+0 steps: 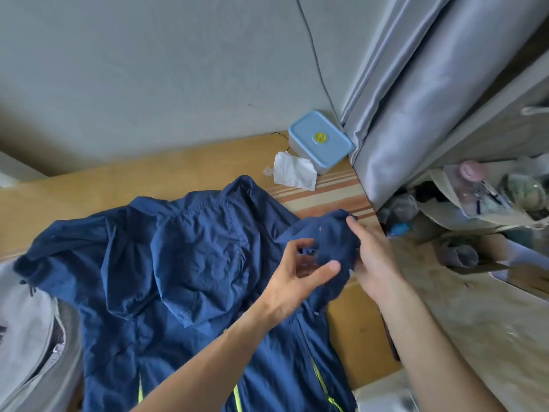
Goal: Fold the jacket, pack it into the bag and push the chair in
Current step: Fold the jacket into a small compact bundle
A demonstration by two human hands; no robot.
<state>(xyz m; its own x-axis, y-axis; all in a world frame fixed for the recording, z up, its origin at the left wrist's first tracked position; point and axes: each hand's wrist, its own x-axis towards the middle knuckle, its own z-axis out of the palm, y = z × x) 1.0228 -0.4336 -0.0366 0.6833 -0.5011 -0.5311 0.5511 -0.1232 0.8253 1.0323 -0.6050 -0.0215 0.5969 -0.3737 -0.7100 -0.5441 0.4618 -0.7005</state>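
A navy blue jacket (178, 263) lies spread across a wooden table (104, 185), seen from above through a head-worn camera. Both bare hands meet at the bunched end of one sleeve (332, 239), lifted off the tabletop near the table's right edge. The left hand (300, 278) has its fingers curled and partly spread, thumb tip pressed against the near side of the sleeve fabric. The right hand (374, 263) lies along the far side of the same bunch, index finger pointing up along it; whether its other fingers pinch the cloth is hard to tell, as the fabric hides them.

Away from the held sleeve, to its left and toward the camera, the jacket's body spreads flat, with bright yellow-green zips (320, 379) at the bottom edge. Left of the jacket, at the frame's edge, sits a grey bag (32, 337) with its zip open. Beyond the held sleeve, against the wall, rest a crumpled white tissue (294, 173) and a blue-lidded box (320, 141), touching a grey curtain (416, 99). Right of the hands, cluttered shelves (481, 197) appear blurred.
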